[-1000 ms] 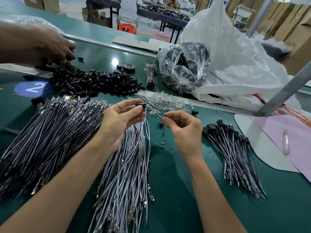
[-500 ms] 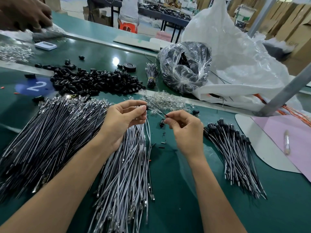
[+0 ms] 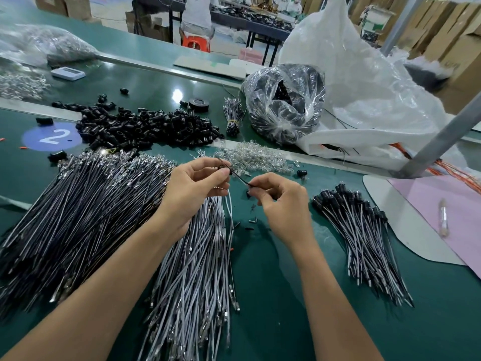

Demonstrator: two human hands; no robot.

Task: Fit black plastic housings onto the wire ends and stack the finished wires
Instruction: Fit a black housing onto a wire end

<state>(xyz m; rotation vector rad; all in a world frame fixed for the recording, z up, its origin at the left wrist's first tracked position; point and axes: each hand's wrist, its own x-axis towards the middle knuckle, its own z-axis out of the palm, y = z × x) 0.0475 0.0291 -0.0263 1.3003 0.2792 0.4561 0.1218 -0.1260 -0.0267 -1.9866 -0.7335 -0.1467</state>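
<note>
Your left hand (image 3: 194, 190) pinches a black housing (image 3: 223, 168). Your right hand (image 3: 282, 204) pinches its black wire (image 3: 238, 176) above the green table (image 3: 273, 282).

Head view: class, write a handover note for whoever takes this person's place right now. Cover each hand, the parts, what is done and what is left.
Left hand: pinches a black housing on a black wire.
Right hand: pinches that wire further along.
Parts: loose housings heaped behind; unfitted wires left and centre.
Done: finished stack on the right.
Left: seat this housing, stack the wire, work through the piles.
</note>
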